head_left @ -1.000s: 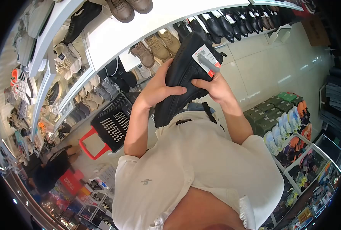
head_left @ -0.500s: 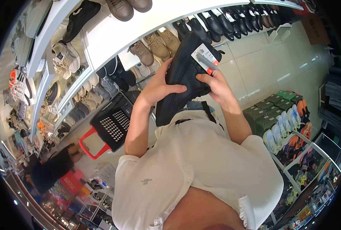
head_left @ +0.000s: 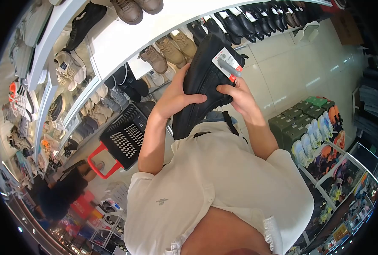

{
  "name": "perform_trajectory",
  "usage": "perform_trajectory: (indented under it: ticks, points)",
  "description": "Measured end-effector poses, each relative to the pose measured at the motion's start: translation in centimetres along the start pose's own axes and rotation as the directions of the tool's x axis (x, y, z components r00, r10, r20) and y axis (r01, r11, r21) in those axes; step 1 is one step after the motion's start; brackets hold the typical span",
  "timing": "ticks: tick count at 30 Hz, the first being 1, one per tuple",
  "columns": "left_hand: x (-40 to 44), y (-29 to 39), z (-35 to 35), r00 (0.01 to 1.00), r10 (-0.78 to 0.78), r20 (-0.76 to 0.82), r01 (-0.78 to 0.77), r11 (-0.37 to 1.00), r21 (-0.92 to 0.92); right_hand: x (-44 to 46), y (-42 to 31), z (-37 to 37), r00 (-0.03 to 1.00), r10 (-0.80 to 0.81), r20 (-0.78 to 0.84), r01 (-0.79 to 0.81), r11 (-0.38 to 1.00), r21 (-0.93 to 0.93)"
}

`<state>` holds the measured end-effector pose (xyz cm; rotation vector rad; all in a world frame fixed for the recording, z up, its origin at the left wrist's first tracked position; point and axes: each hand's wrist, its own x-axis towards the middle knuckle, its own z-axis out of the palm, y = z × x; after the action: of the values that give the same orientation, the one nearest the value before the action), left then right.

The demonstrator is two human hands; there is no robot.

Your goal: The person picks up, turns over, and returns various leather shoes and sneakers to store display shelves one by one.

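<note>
A black shoe (head_left: 203,76) is held up in front of my chest, sole side towards the left. My left hand (head_left: 176,97) is closed around the sole side, its thumb pressed on the shoe's upper and its other fingers mostly hidden behind. On the opposite side my right hand (head_left: 239,94) grips the shoe near its opening, thumb on the dark upper. A white and red price tag (head_left: 224,59) lies against the shoe above my right thumb, with a grey security tag (head_left: 229,67) over it.
Shelves of shoes line the left and far side, including tan boots (head_left: 167,51) and black dress shoes (head_left: 240,23). A black shopping basket cart with a red handle (head_left: 105,163) stands at left. Green shoe boxes (head_left: 293,127) are stacked at right. Another person (head_left: 63,191) is at lower left.
The shelves shift slightly leftward in view. The other person at lower left appears a little farther right. Both hands keep the same hold on the shoe.
</note>
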<state>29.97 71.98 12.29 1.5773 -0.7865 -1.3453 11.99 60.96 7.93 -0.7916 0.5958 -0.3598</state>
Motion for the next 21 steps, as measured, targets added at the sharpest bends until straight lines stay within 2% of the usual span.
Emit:
perform_trajectory:
  ticks: [7, 9, 16, 18, 19, 21]
  points:
    - [-0.1, -0.3, 0.2, 1.0, 0.024, -0.014, -0.023, 0.998, 0.059, -0.7, -0.5, 0.3, 0.997, -0.08, -0.004, 0.08, 0.997, 0.004]
    - [0.0, -0.7, 0.2, 0.999, 0.039, -0.012, -0.038, 0.997, 0.074, -0.7, -0.6, 0.4, 0.999, -0.051, 0.004, 0.051, 0.991, -0.121]
    - [-0.6, 0.0, 0.7, 1.0, 0.0, -0.029, 0.0, 1.0, -0.001, -0.3, 0.2, -0.5, 0.999, -0.031, 0.021, 0.032, 0.997, -0.076]
    - [-0.6, -0.4, 0.2, 0.993, -0.114, 0.04, 0.119, 0.979, -0.163, -0.1, 0.2, -0.9, 0.997, 0.052, 0.06, -0.046, 0.993, -0.105]
    - [-0.3, -2.0, -0.2, 0.997, -0.078, 0.023, 0.081, 0.972, -0.222, 0.0, 0.1, -0.6, 0.994, 0.05, 0.102, -0.038, 0.993, -0.113]
    - [0.2, -5.4, -1.0, 1.0, -0.005, 0.005, 0.007, 0.922, -0.388, 0.1, 0.4, 0.4, 0.989, -0.118, 0.087, 0.114, 0.992, 0.055]
